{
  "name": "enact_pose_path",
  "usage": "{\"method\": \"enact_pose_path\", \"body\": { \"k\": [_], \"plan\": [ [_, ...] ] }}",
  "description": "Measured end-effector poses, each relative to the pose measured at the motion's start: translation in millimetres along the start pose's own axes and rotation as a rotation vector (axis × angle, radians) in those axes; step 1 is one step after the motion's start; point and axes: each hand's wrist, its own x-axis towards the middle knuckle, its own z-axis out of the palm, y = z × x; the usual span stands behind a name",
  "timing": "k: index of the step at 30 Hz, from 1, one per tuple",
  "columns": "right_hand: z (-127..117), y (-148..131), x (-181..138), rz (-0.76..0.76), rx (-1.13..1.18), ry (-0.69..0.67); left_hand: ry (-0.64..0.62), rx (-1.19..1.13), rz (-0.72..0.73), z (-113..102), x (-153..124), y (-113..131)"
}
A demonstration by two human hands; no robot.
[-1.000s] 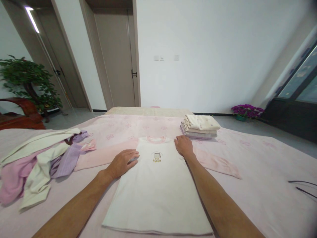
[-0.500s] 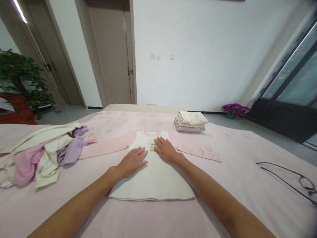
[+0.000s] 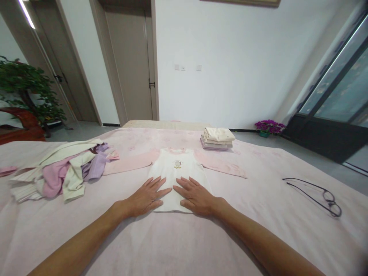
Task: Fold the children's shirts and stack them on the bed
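A small long-sleeved shirt (image 3: 178, 180) lies spread flat in front of me, white in the body with pink sleeves stretched out to both sides. A little printed figure marks its chest. My left hand (image 3: 148, 196) rests palm down on the lower left of the shirt, fingers spread. Opposite it, my right hand (image 3: 195, 196) lies flat on the lower right, its fingers also apart. Neither hand grips the cloth. Parts of the shirt's lower sides and hem are hidden under my hands.
On the pink bedspread (image 3: 172, 245), a loose heap of clothes (image 3: 54, 176) lies at left. A folded stack of clothes (image 3: 217, 138) sits at the far right of the shirt. Black-framed glasses (image 3: 322, 203) lie at right. Beyond stand a door (image 3: 129, 61) and purple flowers (image 3: 270, 126).
Both hands have slid down the shirt toward its hem, and the chest print is now uncovered. The right hand moved furthest. The view has shifted slightly.
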Motion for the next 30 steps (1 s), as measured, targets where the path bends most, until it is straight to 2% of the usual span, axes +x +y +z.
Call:
{"method": "enact_pose_path", "body": {
  "k": [7, 11, 13, 16, 20, 30],
  "plan": [
    [-10, -13, -14, 0.002, 0.056, 0.01, 0.028, -0.035, 0.052, -2, -25, 15],
    [-8, -13, -14, 0.026, 0.08, 0.059, 0.072, -0.152, 0.022, -3, -29, 16],
    [-3, -10, -13, 0.074, 0.078, 0.11, 0.105, -0.26, -0.023, -2, -29, 14],
    [4, -2, -12, 0.221, 0.029, 0.177, 0.209, -0.435, -0.113, -2, -27, 12],
    [10, 9, -10, 0.334, -0.028, 0.161, 0.311, -0.5, -0.172, -5, -27, 14],
    [12, 9, -12, 0.341, -0.054, 0.173, 0.233, -0.44, -0.264, -8, -26, 18]
  ]
}}
